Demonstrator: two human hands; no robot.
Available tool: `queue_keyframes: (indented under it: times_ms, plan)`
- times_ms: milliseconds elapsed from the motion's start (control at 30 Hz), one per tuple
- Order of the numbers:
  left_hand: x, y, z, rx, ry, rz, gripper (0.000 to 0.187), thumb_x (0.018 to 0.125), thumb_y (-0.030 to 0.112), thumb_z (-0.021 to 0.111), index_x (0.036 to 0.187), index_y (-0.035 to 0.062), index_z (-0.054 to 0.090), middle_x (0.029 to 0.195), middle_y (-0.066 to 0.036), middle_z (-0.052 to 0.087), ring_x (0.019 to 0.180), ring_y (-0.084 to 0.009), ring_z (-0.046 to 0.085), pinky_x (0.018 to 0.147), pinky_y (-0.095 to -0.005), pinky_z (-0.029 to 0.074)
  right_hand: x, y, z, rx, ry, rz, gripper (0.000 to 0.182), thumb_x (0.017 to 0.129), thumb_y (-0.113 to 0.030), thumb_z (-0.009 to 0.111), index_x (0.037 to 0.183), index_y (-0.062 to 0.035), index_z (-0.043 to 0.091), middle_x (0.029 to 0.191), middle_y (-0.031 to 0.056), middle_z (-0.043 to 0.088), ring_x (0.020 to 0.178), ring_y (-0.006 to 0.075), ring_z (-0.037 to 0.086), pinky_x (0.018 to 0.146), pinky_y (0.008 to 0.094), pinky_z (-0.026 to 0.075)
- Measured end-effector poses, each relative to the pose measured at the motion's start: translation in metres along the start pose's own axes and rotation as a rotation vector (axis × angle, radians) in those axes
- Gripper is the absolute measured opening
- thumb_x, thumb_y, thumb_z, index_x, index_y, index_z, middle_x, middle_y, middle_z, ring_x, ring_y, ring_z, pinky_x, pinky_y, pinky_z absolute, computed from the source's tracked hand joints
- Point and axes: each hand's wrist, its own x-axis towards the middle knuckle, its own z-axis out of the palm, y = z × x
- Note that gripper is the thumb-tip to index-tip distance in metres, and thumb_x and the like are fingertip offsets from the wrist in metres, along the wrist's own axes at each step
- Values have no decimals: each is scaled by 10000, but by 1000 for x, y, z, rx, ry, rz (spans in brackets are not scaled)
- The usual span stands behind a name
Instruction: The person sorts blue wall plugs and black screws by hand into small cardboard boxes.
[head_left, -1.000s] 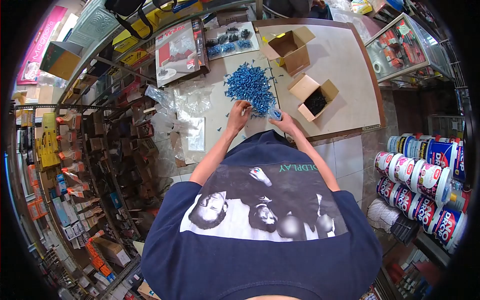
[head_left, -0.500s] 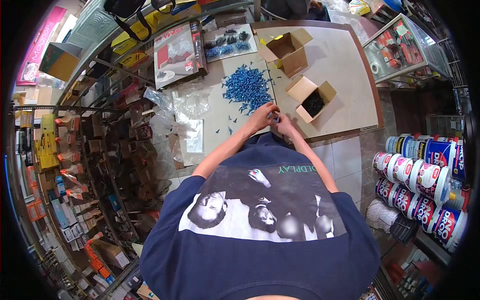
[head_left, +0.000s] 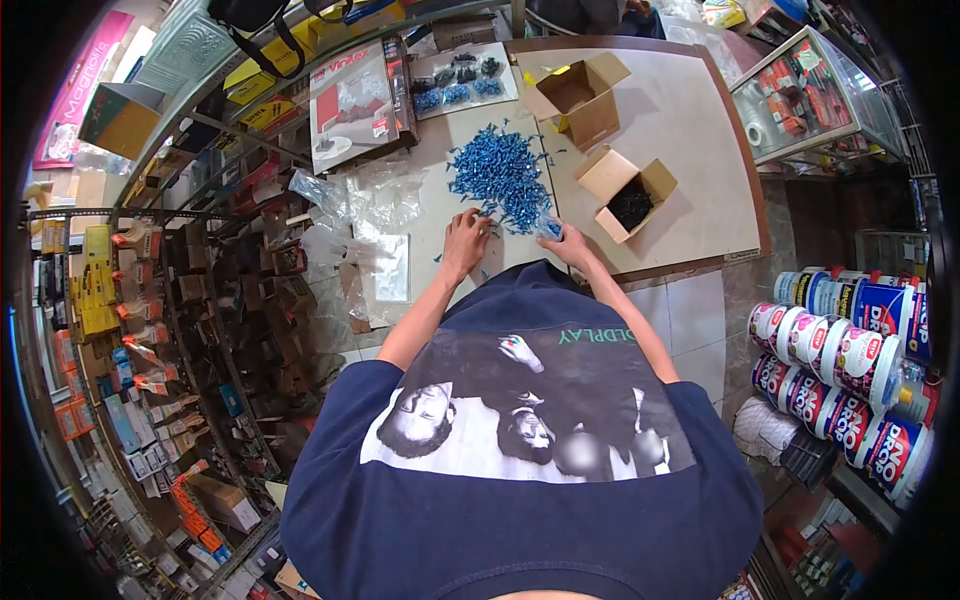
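Read "NO DROP" on the white-and-blue tubs (head_left: pixel 845 425) stacked at right, and "DROP" on the blue container (head_left: pixel 884 310) behind. Read "Vintex", as near as could be made out, on the flat box (head_left: pixel 352 105) at far left. Made out "Magno" on the pink panel (head_left: pixel 85 95) at the far left corner; found the remaining letters too small. Read "OLDPLAY" inverted on the dark shirt (head_left: pixel 540 420).

Located the pile of blue screws (head_left: pixel 497 170) on the table (head_left: pixel 700 150), beyond and between both hands. Positioned the left hand (head_left: pixel 467 243) at the near left edge of the pile, fingers curled; could not tell its contents. Grasped a small clear bag (head_left: pixel 549 229) of blue screws in the right hand (head_left: pixel 569 247), beside the pile's near right edge. Placed the open carton (head_left: pixel 632 205) of dark pieces to the right, near the right hand.
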Motion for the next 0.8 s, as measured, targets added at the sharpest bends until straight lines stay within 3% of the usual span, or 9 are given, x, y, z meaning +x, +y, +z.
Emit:
queue_keyframes:
  times_ms: [100,167,267,367,533,600,700,800]
  plan:
    - [-3,-6,-3,-77,-1,-47,229,795,73,626,1019,115,637,1108,-92,560,1052,-321,527,873,-434,451,-4,-4,-3,-39,0,10,540,749,-293,763,1213,-69,601,1070,132,675,986,246,639,874,353,478]
    - [-4,-9,-3,-119,13,-57,199,794,52,612,985,99,641,1059,-102,572,1018,-325,541,860,-418,459,1,3,0,-39,-8,-22,530,774,-302,753,1225,-79,587,1041,79,676,935,176,620,856,321,475]
    - [-5,-11,-3,-194,29,-97,165,796,22,590,945,71,644,1008,-119,584,980,-338,554,843,-403,469,3,7,0,-34,-15,-29,528,774,-304,754,1221,-77,588,1033,73,675,933,172,616,854,320,473]
    - [-6,-15,-2,-249,32,-133,141,811,36,596,942,51,646,998,-137,589,967,-346,561,832,-407,476,3,6,-1,-18,-25,-12,568,750,-298,760,1238,-66,582,1066,130,675,989,233,637,880,343,478]
    - [-10,-5,-14,-250,98,-147,144,816,70,620,957,48,639,1006,-137,581,973,-337,560,841,-404,471,0,1,-1,7,-22,-9,578,748,-300,762,1247,-76,577,1076,128,673,998,236,635,887,344,478]
    - [-14,0,-18,-50,160,-163,171,814,108,652,976,55,637,995,-141,577,974,-330,557,834,-401,470,1,3,0,2,-19,1,579,747,-300,763,1250,-82,577,1081,128,671,1001,237,634,890,346,477]
    - [-19,-8,-13,-192,57,-236,184,813,102,660,989,62,632,976,-137,572,968,-324,547,824,-401,468,2,4,1,-22,4,-3,575,747,-295,763,1252,-91,579,1087,127,669,1005,238,632,895,349,475]
    - [-24,-13,-8,-234,84,-193,190,807,89,662,994,71,634,968,-133,569,938,-321,550,817,-403,468,-1,0,-1,-24,-12,16,577,747,-296,762,1255,-94,578,1088,127,669,1010,239,630,900,351,472]
